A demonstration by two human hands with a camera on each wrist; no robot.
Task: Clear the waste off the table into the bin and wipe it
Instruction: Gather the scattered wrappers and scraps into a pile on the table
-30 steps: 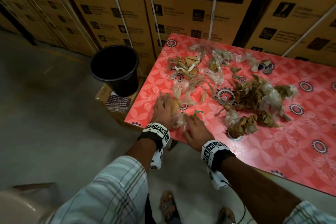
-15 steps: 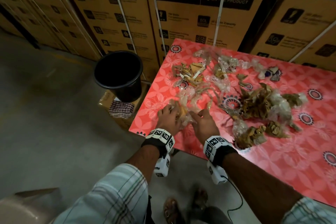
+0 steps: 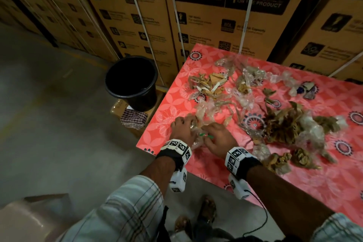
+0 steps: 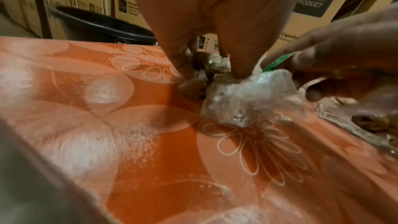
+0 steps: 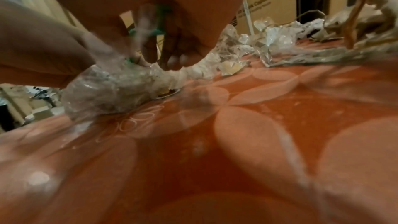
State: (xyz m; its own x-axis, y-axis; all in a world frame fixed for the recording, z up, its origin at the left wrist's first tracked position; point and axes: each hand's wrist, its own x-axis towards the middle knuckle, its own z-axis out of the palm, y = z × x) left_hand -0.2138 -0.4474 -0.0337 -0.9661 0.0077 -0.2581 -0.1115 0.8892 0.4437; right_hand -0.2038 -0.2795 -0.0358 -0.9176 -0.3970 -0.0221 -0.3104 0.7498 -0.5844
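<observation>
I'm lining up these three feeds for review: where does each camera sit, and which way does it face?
Head: worn high, looking down at the table, bin, both forearms, left hand, right hand.
Left wrist: low over the tablecloth, facing along the fingers toward the bin and cartons.
Right wrist: low, facing along its fingers toward scattered waste.
Shared: the clear plastic wad, gripped by both hands.

Plaid sleeves (image 3: pixel 125 208); black wristbands with white marker cubes (image 3: pixel 177 146); sandals (image 3: pixel 206 210).

waste (image 3: pixel 279 124) lies on the table (image 3: pixel 324 179); bin (image 3: pixel 132 82) stands left of it.
</observation>
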